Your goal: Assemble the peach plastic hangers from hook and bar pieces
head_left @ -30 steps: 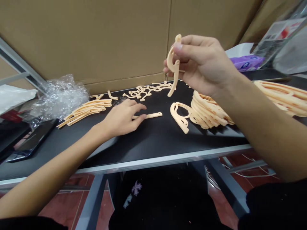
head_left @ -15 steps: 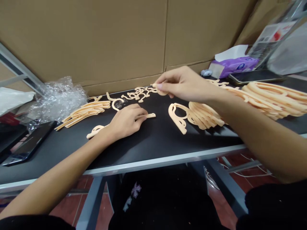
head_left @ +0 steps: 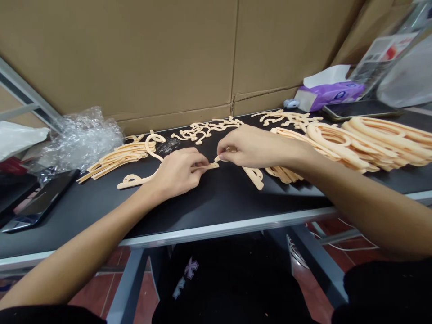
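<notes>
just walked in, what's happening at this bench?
A person is working on pale orange plastic cutouts on a black table. The left hand pinches a flat strip piece against the tabletop; the right hand meets its end with a small piece in its fingertips. Stacked curved pieces lie to the right, loose offcuts behind.

A workshop bench: cardboard boxes behind stacked plastic parts.
</notes>
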Tool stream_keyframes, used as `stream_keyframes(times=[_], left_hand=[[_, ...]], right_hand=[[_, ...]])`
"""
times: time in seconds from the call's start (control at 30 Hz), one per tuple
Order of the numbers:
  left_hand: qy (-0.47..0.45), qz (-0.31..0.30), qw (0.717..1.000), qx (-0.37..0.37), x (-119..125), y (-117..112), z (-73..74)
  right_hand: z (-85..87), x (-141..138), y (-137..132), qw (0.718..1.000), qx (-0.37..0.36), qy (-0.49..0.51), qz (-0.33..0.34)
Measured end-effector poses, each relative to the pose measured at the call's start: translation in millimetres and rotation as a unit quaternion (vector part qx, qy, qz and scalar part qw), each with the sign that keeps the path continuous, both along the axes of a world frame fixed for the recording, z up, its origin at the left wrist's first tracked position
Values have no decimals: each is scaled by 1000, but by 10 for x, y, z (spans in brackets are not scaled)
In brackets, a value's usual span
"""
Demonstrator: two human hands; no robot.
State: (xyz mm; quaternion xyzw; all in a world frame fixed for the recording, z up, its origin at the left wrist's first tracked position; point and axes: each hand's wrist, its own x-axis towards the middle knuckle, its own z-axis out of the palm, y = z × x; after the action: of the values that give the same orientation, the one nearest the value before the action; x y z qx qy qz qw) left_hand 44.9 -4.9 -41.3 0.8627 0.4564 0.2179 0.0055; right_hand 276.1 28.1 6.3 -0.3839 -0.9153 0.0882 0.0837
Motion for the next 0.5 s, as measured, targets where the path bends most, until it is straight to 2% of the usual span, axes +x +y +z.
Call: stream_keyframes(times=[0.2, 0.5], left_hand=[[-22, 4, 1000, 0, 19, -2, 11], [-2, 12, 1000, -12, 36, -32, 27]], right_hand=[[-40, -5, 28, 1000, -11, -6, 11], [-35, -19, 24, 999, -39, -1, 21]])
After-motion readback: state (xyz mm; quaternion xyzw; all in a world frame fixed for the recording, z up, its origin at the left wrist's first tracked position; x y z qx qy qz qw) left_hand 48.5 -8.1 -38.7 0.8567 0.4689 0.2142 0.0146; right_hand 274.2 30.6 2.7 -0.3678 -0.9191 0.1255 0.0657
